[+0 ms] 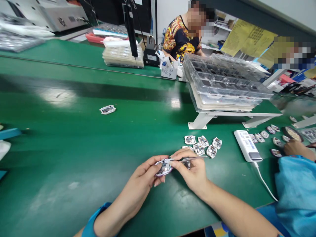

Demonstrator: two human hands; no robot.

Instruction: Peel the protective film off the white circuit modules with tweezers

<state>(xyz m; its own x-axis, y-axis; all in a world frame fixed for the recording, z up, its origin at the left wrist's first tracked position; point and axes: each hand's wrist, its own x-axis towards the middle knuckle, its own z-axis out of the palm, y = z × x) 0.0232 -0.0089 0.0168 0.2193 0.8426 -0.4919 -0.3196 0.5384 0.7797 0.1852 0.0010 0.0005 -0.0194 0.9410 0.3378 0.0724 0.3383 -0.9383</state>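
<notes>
My left hand point(145, 176) is closed on a small white housing point(164, 167) with electronic parts inside, pinching it between thumb and fingers, open face up. My right hand point(191, 171) is closed around thin metal tweezers point(195, 158), whose tips reach the upper edge of that housing. Right thumb and forefinger are close against the housing's right side. A small dark and grey part point(187, 163) shows among the right fingers; whether it is held or lies beneath, I cannot tell. Just beyond my right hand, several similar housings point(198, 149) lie on the green table.
One separate housing point(107, 109) lies to the left on the green table point(74, 141). A stack of clear trays point(222, 85) stands on a white stand point(201, 121). At right are a white cabled device point(247, 145) and a co-worker's blue sleeve point(296, 181). An electric screwdriver point(130, 29) hangs behind.
</notes>
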